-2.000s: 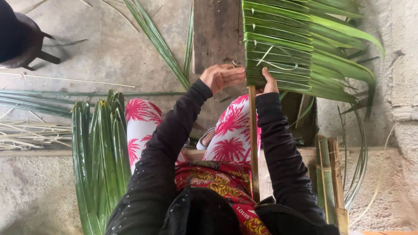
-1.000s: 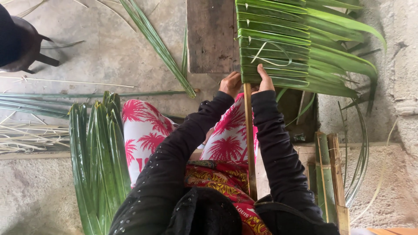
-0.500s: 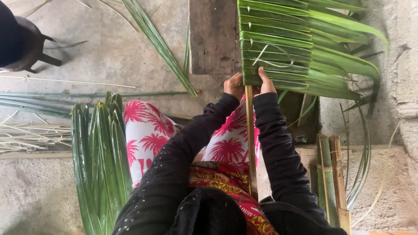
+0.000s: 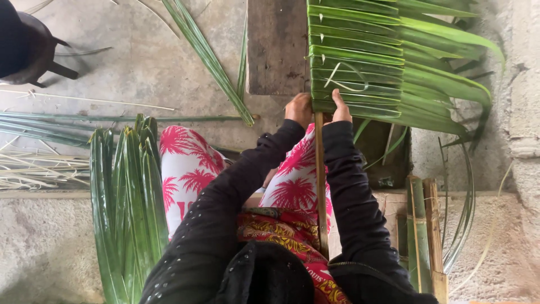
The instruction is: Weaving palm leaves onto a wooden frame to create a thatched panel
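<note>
Green folded palm leaflets sit under both my hands at the near end of the thatch panel (image 4: 360, 62). My right hand (image 4: 340, 109) lies flat on the lowest fold, fingers pressing it down against the bamboo stick (image 4: 321, 180) so the fold does not spring open. My left hand (image 4: 298, 109) is curled at the panel's left edge where the stick enters; I think it grips the fold around the stick, though the knuckles hide the fingertips. The stick is the spine: its long axis runs from my lap straight away from me, under the stacked folds. Each leaflet crosses it at right angles, folded end at left, loose tips pointing right toward the wall. The panel rests partly on a wooden plank (image 4: 275, 45), which keeps it level. A bundle of spare leaves (image 4: 126, 197) lies just beside my left leg, within reach.
</note>
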